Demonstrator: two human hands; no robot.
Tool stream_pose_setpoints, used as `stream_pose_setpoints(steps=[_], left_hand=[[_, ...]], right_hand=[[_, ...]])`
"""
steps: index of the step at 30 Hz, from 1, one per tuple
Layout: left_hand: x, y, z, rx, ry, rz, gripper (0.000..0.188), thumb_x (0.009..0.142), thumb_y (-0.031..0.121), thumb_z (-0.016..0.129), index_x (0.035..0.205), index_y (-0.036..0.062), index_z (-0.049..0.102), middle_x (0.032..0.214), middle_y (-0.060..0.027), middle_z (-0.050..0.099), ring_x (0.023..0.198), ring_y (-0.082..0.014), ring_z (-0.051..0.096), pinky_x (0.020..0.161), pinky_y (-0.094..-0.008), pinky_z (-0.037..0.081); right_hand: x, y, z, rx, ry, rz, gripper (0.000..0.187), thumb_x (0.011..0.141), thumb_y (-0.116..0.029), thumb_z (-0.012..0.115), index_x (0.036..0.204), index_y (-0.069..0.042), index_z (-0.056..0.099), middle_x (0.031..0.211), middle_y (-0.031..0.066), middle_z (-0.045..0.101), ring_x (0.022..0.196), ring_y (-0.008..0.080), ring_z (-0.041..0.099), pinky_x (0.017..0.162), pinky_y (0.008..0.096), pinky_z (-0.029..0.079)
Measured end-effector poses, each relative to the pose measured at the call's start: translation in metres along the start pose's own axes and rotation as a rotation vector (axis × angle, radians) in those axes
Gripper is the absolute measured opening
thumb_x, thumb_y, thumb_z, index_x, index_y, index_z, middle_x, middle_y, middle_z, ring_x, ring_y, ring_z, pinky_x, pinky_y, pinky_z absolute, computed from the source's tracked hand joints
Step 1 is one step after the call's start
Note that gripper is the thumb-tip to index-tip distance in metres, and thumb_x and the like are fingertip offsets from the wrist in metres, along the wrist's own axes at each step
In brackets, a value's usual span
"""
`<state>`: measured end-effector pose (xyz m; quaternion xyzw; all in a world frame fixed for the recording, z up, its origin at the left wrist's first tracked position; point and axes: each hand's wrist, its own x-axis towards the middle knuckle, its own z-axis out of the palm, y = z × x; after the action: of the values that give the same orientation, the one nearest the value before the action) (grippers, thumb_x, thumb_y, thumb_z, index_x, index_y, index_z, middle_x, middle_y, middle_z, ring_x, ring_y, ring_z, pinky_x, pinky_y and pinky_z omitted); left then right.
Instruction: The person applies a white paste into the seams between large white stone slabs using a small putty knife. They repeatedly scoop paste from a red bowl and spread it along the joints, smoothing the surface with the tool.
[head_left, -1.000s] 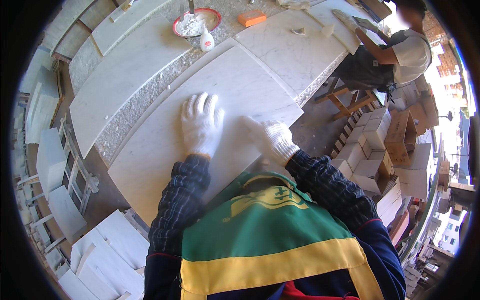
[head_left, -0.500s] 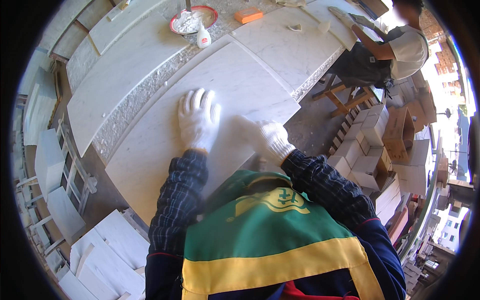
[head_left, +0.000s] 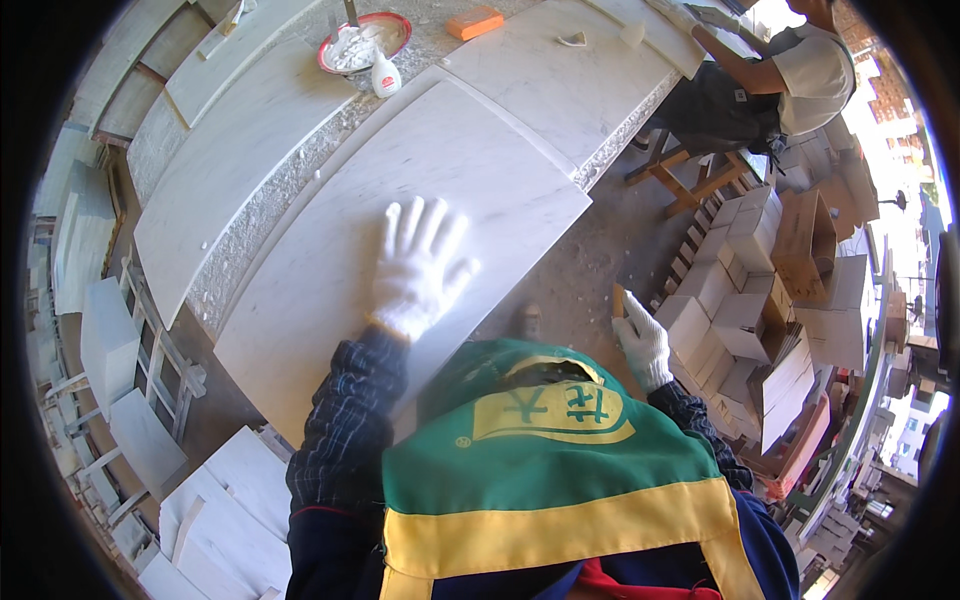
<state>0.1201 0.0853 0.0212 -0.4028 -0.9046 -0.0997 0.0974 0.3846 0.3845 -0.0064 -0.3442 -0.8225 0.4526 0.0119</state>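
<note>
My left hand (head_left: 420, 268), in a white knit glove, is spread with its fingers apart over a pale, grey-veined marble slab (head_left: 480, 165). It seems to rest on the slab's surface. Off the slab's right edge, my right hand (head_left: 645, 342), also gloved, is held low beside my green and yellow apron (head_left: 560, 470). Its fingers are closed around a thin tan piece (head_left: 618, 300). Only an edge of that piece shows by the fingertips, so its kind is unclear.
Beyond the slab stand a red-rimmed bowl (head_left: 408, 38) of white paste, a white bottle (head_left: 385, 75) and an orange block (head_left: 474, 22). Another person (head_left: 790, 85) works at the far right. Cartons (head_left: 800, 240) and stacked white blocks (head_left: 710, 280) lie right; more slabs (head_left: 235, 510) lean left.
My right hand has moved from over the slab to the right and down, off its edge. My left hand has shifted slightly right, its fingers spreading wider.
</note>
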Motion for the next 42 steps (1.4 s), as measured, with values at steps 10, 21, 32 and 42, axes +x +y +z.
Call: stream_pose_setpoints(steps=[10,21,32,42], left_hand=[[-0.034,0.016,-0.044,-0.651,0.044,-0.038,0.040,0.093,0.029,0.078,0.131,0.0144,0.073,0.106,-0.0098,0.076,0.113,-0.0290,0.067,0.117,-0.0528,0.044],[-0.046,0.030,-0.055,-0.630,-0.067,0.085,0.037,0.092,0.028,0.082,0.125,0.0121,0.077,0.137,-0.0112,0.069,0.126,-0.0296,0.064,0.117,-0.0487,0.045],[-0.003,0.025,-0.016,-0.022,-0.087,-0.028,0.072,0.096,0.060,0.064,0.151,0.0128,0.059,0.164,-0.0185,0.044,0.153,-0.0461,0.034,0.129,-0.0607,0.020],[-0.034,0.061,-0.044,-0.953,-0.114,0.079,0.037,0.098,0.028,0.075,0.129,0.0077,0.075,0.115,-0.0199,0.077,0.111,-0.0335,0.074,0.116,-0.0494,0.047]], right_hand=[[0.001,-0.044,0.004,-0.047,-0.107,-0.333,0.055,0.096,-0.010,0.074,0.149,-0.004,0.061,0.105,0.0137,0.079,0.088,0.0180,0.074,0.082,0.0315,0.061],[0.029,-0.119,0.031,-0.089,-0.169,-0.859,0.049,0.089,-0.008,0.076,0.137,-0.008,0.067,0.100,0.0165,0.075,0.087,0.0336,0.073,0.077,0.0435,0.060],[0.017,-0.110,0.031,-0.129,-0.190,-0.792,0.049,0.088,-0.006,0.077,0.135,-0.001,0.069,0.100,0.0211,0.077,0.086,0.0355,0.077,0.078,0.0404,0.062],[0.005,-0.115,0.020,-0.034,-0.121,-0.719,0.055,0.085,-0.003,0.077,0.139,-0.007,0.066,0.086,0.0161,0.074,0.075,0.0329,0.074,0.068,0.0410,0.060]])
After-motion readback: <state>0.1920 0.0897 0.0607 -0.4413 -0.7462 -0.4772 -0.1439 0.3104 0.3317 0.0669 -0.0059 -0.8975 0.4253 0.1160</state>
